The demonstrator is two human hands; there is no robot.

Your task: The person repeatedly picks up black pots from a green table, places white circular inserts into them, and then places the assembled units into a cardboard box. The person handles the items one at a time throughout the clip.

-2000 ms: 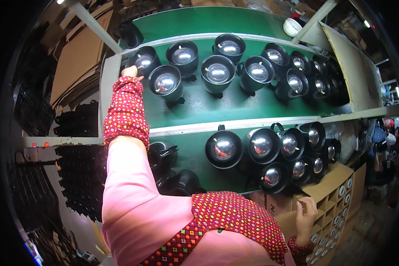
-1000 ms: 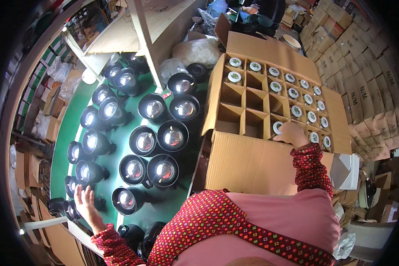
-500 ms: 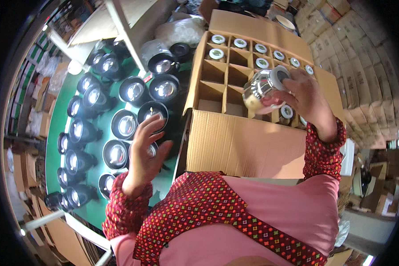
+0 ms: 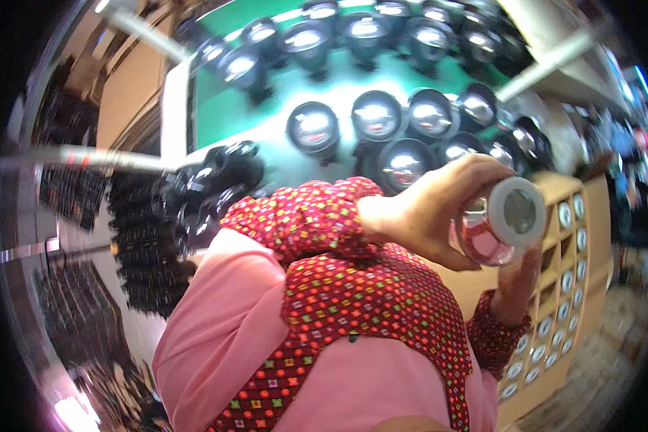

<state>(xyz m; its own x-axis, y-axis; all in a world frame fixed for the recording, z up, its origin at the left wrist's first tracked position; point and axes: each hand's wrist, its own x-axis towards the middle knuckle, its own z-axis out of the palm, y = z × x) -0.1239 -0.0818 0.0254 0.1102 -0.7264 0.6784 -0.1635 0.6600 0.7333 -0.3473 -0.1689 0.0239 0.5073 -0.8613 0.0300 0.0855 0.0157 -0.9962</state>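
My left hand (image 4: 428, 210) is closed around a shiny silver rounded vessel (image 4: 475, 234) with a pale rim round its circular end, held in front of my chest. The rim encloses a dull grey-green disc. My right hand (image 4: 520, 272) is just behind and below the vessel; its fingers are mostly hidden, so I cannot tell whether it touches. Beyond my left hand, several black bowl-shaped pieces with mirror-bright insides (image 4: 403, 164) stand on the green table (image 4: 219, 108).
To the right is an open cardboard box (image 4: 596, 216) with dividers, with several pale-rimmed round ends showing in its cells. Stacked black pieces (image 4: 140, 237) are at the left, beside a pale table rail (image 4: 176, 115). Motion blurs much of the view.
The view has swung leftward, bringing the table in front of me. The silver vessel, in my right hand over the box before, is now in my left hand.
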